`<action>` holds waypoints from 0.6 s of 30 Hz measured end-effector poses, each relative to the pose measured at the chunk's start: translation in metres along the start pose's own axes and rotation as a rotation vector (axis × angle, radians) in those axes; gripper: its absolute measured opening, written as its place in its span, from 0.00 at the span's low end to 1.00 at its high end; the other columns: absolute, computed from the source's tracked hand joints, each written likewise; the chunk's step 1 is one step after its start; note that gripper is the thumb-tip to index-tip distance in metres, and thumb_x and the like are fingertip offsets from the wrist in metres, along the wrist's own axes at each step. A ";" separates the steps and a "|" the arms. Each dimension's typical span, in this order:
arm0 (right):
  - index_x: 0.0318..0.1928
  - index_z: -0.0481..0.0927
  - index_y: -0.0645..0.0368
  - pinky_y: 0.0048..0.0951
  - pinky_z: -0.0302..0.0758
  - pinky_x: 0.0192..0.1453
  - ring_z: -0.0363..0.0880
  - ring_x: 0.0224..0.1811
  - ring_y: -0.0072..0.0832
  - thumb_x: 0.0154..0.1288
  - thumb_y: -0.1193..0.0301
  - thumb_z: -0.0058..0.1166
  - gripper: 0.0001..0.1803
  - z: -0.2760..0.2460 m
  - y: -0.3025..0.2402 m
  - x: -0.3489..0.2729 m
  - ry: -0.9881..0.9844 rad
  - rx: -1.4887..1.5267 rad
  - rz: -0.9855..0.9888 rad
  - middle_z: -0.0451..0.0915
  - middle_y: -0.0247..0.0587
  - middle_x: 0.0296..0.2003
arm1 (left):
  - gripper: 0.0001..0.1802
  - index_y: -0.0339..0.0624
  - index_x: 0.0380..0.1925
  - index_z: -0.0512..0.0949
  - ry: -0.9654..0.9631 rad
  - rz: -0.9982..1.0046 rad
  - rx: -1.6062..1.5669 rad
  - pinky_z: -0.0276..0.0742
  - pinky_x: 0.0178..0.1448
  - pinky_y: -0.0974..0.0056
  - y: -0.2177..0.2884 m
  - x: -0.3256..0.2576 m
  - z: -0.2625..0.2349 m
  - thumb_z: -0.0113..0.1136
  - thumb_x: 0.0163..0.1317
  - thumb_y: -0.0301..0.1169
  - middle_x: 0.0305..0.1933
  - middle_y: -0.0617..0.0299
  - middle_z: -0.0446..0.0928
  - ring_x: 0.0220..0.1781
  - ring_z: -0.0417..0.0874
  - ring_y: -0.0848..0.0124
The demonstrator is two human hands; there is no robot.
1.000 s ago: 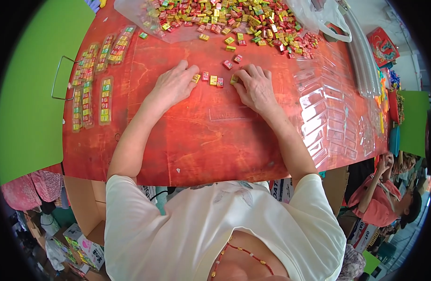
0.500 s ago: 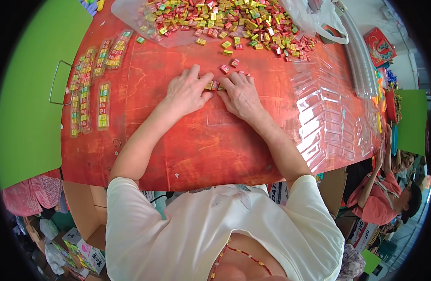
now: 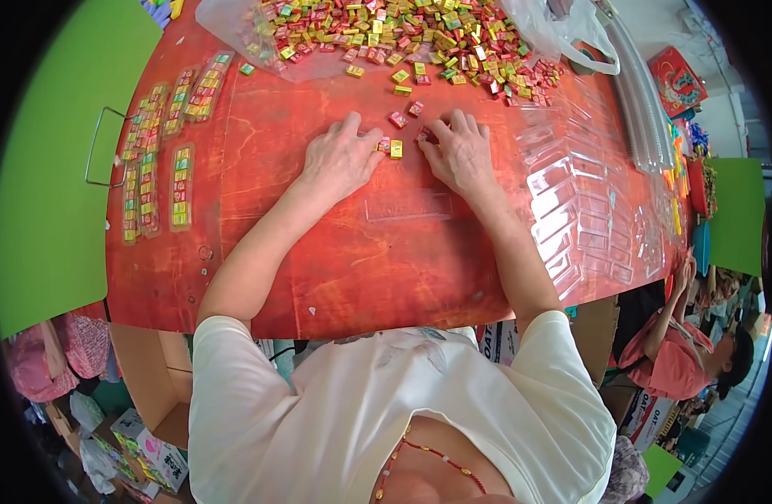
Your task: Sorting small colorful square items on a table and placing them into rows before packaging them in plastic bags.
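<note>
Both my hands rest palm down on a red table (image 3: pixel 319 269). My left hand (image 3: pixel 342 155) has its fingers spread, with its fingertips beside a small yellow wrapped cube (image 3: pixel 396 149) and a red one. My right hand (image 3: pixel 460 151) lies next to it, fingers touching a red cube (image 3: pixel 423 134) near the fingertips. Whether either hand grips a cube is hidden by the fingers. A clear empty plastic tray (image 3: pixel 407 204) lies flat just in front of my hands. A big heap of red, yellow and green wrapped cubes (image 3: pixel 403 34) sits beyond them.
Filled clear trays of cubes (image 3: pixel 155 160) lie in rows at the left. Many empty clear trays (image 3: pixel 583 210) are stacked at the right, with a red box (image 3: pixel 675 80) behind. A green table (image 3: pixel 41 168) stands left. A person in a pink top (image 3: pixel 680 353) sits at the lower right.
My hands first came together over the loose cubes, then slid up toward the heap. Now they are slightly apart, with a yellow cube and a red cube showing between them.
</note>
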State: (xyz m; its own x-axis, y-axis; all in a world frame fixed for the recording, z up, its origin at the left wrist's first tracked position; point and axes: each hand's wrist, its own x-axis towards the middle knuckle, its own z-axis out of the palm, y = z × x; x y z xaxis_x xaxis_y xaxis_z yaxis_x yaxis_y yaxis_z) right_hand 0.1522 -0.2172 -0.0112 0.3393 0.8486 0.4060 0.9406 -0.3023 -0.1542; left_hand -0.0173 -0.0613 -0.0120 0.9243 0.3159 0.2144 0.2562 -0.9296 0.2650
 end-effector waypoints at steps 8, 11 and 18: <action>0.52 0.81 0.54 0.43 0.69 0.52 0.76 0.49 0.39 0.60 0.64 0.65 0.20 -0.005 -0.014 -0.005 -0.077 0.068 -0.006 0.77 0.39 0.43 | 0.23 0.50 0.56 0.76 -0.055 -0.038 -0.013 0.84 0.44 0.49 0.004 0.000 -0.006 0.67 0.62 0.42 0.47 0.53 0.70 0.47 0.83 0.53; 0.53 0.81 0.54 0.44 0.69 0.52 0.76 0.50 0.40 0.58 0.62 0.66 0.22 -0.016 0.001 -0.009 -0.047 0.101 0.027 0.77 0.41 0.44 | 0.29 0.48 0.60 0.73 -0.064 -0.043 -0.007 0.83 0.46 0.48 0.003 -0.002 -0.008 0.67 0.61 0.45 0.48 0.51 0.70 0.47 0.83 0.51; 0.56 0.78 0.54 0.46 0.70 0.52 0.77 0.50 0.44 0.61 0.63 0.64 0.23 -0.011 0.013 -0.021 -0.109 0.090 0.119 0.77 0.45 0.45 | 0.29 0.43 0.52 0.76 -0.043 -0.063 0.149 0.81 0.38 0.49 0.019 0.009 0.001 0.67 0.58 0.51 0.48 0.49 0.72 0.43 0.82 0.52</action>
State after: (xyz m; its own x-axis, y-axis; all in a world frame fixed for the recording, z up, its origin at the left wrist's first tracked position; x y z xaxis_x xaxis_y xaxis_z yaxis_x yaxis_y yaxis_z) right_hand 0.1569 -0.2437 -0.0122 0.4406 0.8527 0.2806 0.8878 -0.3674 -0.2773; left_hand -0.0038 -0.0762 -0.0064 0.9155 0.3686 0.1610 0.3499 -0.9273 0.1333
